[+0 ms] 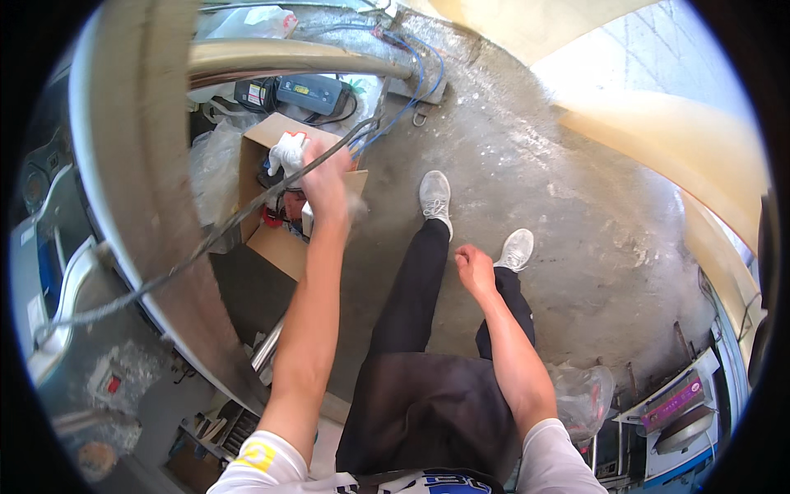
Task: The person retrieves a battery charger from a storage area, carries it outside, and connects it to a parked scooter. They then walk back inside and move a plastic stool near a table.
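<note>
Had the left grip [327,177] out over the open cardboard box [278,249], well away from the body, all blurry at the fingers. Saw a crumpled white cloth bundle [288,155] with a red edge right by those fingers, just to the left of the grip and over the box opening. Could not tell for sure about a hold on it: maybe pinched, maybe only touched. Could only guess at its long way too, more or less a slant from the red edge down and off to the left. Had the right grip [475,267] much farther from it, off to the right and a bit nearer the body, with curled fingers and nothing to be seen in it. Found the left grip by far the nearer one, with only a small sideways gap, if any, to the bundle. Saw a thick dark cable [247,212] crossing on a slant in front of the left grip. Saw a clear plastic bag [216,169] past the bundle on the left, and a gray case [313,95] beyond the left grip, farther from the body. Noticed white shoes [434,198] on the gray floor [576,296], one to each side of the right grip.
</note>
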A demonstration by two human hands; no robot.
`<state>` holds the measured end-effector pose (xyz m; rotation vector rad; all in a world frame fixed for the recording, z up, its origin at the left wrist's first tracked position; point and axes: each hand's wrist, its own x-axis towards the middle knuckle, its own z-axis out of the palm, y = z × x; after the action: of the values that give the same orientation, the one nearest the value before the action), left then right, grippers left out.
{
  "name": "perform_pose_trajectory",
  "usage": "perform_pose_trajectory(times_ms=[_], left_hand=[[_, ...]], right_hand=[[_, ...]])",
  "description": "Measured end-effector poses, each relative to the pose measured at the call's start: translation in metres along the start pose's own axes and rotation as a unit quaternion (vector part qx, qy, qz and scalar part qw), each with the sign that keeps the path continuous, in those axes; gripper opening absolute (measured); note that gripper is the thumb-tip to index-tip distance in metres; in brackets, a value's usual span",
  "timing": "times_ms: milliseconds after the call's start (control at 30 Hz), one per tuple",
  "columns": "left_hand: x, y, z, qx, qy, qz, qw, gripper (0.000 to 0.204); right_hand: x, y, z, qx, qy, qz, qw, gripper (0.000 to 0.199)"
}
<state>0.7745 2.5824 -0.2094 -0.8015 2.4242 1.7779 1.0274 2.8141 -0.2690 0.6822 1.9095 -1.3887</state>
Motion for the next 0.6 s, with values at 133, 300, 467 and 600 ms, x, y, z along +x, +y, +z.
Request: perform_pose_trajectory(times_ms=[133, 300, 467, 600], left_hand=[[-0.163, 0.016, -0.055, 0.050, -0.156, -0.197, 0.967, 0.026], [-0.350, -0.030, -0.223, 0.193, -0.054, -0.390, 0.899, 0.038], [-0.475, -0.024, -0.335, 0.118, 0.010, -0.541, 0.833, 0.071], [-0.483, 0.006, -0.324, 0.200, 0.039, -0.542, 0.815, 0.064]], right_hand=[[-0.033, 0.029, -0.027, 0.083, 0.041, 0.037, 0.995, 0.023], [-0.112, 0.016, -0.111, -0.058, 0.090, -0.027, 0.994, 0.028], [-0.194, 0.033, -0.174, -0.121, 0.089, 0.070, 0.986, 0.041], [-0.232, 0.067, -0.190, -0.238, 0.108, 0.080, 0.962, 0.044]])
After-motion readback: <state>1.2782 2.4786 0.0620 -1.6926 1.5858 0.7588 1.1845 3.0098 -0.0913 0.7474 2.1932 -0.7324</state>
